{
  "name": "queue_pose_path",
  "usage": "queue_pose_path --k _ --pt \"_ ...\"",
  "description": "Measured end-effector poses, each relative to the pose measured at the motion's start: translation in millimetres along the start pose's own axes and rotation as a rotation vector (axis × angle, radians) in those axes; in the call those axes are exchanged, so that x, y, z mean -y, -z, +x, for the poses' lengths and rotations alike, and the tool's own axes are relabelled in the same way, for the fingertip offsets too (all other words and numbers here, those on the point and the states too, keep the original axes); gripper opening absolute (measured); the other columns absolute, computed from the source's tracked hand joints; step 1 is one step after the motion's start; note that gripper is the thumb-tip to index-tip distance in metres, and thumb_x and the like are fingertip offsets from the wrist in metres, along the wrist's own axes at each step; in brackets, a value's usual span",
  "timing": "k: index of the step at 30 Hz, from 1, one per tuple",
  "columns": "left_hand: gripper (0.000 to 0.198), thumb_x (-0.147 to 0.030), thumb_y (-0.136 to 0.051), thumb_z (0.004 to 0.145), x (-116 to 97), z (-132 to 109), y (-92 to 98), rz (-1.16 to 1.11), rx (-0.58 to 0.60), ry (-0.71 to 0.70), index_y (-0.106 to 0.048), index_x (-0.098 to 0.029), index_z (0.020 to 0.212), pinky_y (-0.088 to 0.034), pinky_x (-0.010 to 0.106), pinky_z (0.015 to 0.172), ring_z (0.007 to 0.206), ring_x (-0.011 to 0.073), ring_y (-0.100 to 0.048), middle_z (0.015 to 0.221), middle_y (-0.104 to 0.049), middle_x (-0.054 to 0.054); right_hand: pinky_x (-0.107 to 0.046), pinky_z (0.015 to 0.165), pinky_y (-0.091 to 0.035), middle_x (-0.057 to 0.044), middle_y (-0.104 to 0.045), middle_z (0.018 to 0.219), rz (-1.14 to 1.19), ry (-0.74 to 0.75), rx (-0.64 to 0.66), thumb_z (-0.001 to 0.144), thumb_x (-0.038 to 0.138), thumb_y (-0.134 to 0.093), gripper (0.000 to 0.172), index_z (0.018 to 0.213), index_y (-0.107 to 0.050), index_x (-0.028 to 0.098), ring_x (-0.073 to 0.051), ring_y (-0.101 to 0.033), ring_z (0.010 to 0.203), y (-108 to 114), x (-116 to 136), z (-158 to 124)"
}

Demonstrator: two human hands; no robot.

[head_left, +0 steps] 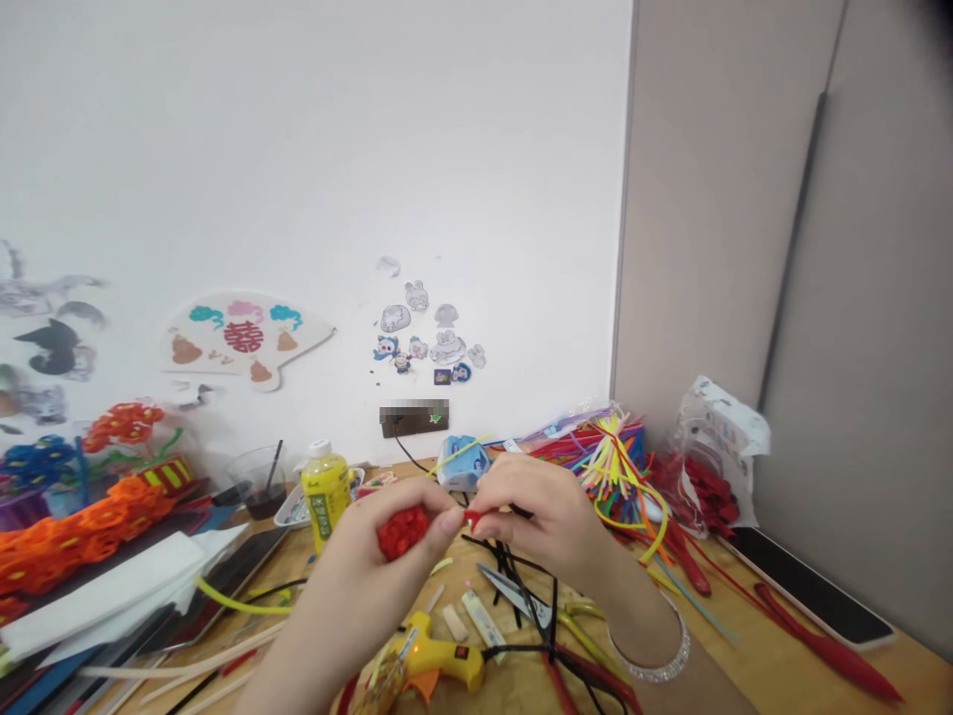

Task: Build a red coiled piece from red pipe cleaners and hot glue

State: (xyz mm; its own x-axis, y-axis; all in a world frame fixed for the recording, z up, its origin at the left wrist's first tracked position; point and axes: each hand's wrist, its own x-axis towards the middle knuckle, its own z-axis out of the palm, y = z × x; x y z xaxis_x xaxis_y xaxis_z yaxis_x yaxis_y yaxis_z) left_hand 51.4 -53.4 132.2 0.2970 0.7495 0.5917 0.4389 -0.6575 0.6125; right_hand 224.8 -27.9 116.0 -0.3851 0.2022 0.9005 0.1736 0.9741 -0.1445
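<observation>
our left hand (364, 571) is curled, thumb and fingers closed around a bunched red piece (403, 533), which sits in the hollow between them at the middle of our view. our right hand (547, 501) is bent into a narrow pinch, with a small red tip (472, 518) between thumb and forefinger; the left thumb comes right up to it. we cannot tell whether the tip and the bunched piece are joined. one sparkling bracelet (659, 655) circles our right wrist.

below the hands we count one yellow glue gun (445, 652), one pair of scissors (513, 596) with its blades apart, one pale block (454, 623) and one labelled white stick (482, 621). black strips (552, 606) cross over the scissors, and our left forearm hides part of the table (521, 685).

farther off to the left stand one yellow bottle (326, 497), partly behind our left hand, and one clear cup (262, 497) with dark liquid in it. our right hand covers part of one blue packet (460, 462). to the right we see a bundle of coloured strips (614, 447), one clear bag (711, 487) with red pieces in it, and one dark-screened phone (811, 586). on the wall (476, 149) hangs one fan-shaped cutout (242, 338).
</observation>
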Motion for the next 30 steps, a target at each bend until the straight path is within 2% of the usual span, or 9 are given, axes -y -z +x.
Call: queue_pose_path --k 6,9,13,15,20,23,26,30 --pt "0.024 -0.037 -0.055 0.078 2.2 2.3 -3.8 -0.046 0.005 0.054 -0.06 -0.018 0.063 -0.03 0.018 0.036 0.05 0.012 -0.052 0.062 -0.062 -0.001 -0.025 0.066 -0.045 -0.001 -0.064 0.07 -0.058 -0.001 -0.044 0.088 0.031 -0.051 0.018 0.079 -0.061 0.019 -0.012 -0.055 0.068 -0.3 0.4 -0.5" --pt "0.024 -0.037 -0.055 0.078 1.4 2.3 -4.8 -0.044 -0.005 0.049 -0.059 -0.019 0.062 -0.033 0.018 0.039 0.055 0.0137 -0.054 0.061 -0.061 -0.001 -0.025 0.067 -0.044 -0.001 -0.063 0.07 -0.075 0.012 -0.054 0.088 0.028 -0.051 0.017 0.079 -0.06 0.018 -0.012 -0.054 0.068 -1.7 -0.2 -1.4" --pt "0.025 -0.036 -0.052 0.08 -0.6 1.9 -4.2 -0.002 -0.032 0.023 -0.058 -0.019 0.063 -0.042 0.021 0.049 0.061 0.0161 -0.058 0.061 -0.062 0.0 -0.025 0.069 -0.043 -0.002 -0.063 0.073 -0.113 0.012 -0.074 0.088 0.026 -0.052 0.014 0.08 -0.059 0.018 -0.012 -0.054 0.07 -1.4 0.0 -2.2" --pt "0.022 -0.034 -0.052 0.08 -0.9 1.4 -2.9 0.056 -0.005 0.005 -0.06 -0.019 0.065 -0.044 0.022 0.055 0.062 0.0158 -0.058 0.063 -0.064 0.0 -0.024 0.067 -0.041 -0.001 -0.06 0.07 -0.101 -0.034 -0.012 0.088 0.025 -0.052 0.014 0.078 -0.059 0.017 -0.012 -0.052 0.068 1.2 1.1 -2.5" --pt "0.018 -0.027 -0.051 0.081 1.5 1.5 -1.3 0.224 0.14 -0.02 -0.063 -0.02 0.07 -0.045 0.023 0.06 0.063 0.0153 -0.061 0.067 -0.068 -0.002 -0.021 0.06 -0.036 0.002 -0.051 0.062 -0.092 -0.179 0.282 0.084 0.017 -0.052 0.018 0.066 -0.053 0.016 -0.01 -0.047 0.061 9.7 3.1 -2.9" --pt "0.017 -0.025 -0.051 0.081 4.2 3.6 -2.5 0.269 0.173 -0.028 -0.065 -0.021 0.072 -0.046 0.024 0.062 0.065 0.0158 -0.063 0.07 -0.07 -0.001 -0.021 0.058 -0.033 0.004 -0.047 0.058 -0.108 -0.23 0.33 0.082 0.013 -0.052 0.022 0.06 -0.048 0.016 -0.009 -0.044 0.058 10.0 1.1 -2.6" --pt "0.016 -0.025 -0.052 0.081 6.1 6.1 -4.7 0.249 0.113 -0.043 -0.067 -0.021 0.075 -0.048 0.025 0.062 0.066 0.0164 -0.064 0.072 -0.072 0.0 -0.021 0.054 -0.031 0.004 -0.045 0.056 -0.083 -0.308 0.237 0.081 0.012 -0.051 0.024 0.058 -0.048 0.016 -0.008 -0.042 0.056 5.2 -1.5 -1.8" --pt "0.016 -0.025 -0.054 0.08 5.5 8.3 -13.1 0.158 -0.057 -0.069 -0.069 -0.019 0.08 -0.052 0.027 0.065 0.068 0.0181 -0.067 0.076 -0.075 0.004 -0.021 0.05 -0.03 0.005 -0.042 0.053 -0.003 -0.409 -0.062 0.08 0.015 -0.048 0.026 0.055 -0.046 0.017 -0.009 -0.04 0.052 -8.3 -3.1 -1.5"
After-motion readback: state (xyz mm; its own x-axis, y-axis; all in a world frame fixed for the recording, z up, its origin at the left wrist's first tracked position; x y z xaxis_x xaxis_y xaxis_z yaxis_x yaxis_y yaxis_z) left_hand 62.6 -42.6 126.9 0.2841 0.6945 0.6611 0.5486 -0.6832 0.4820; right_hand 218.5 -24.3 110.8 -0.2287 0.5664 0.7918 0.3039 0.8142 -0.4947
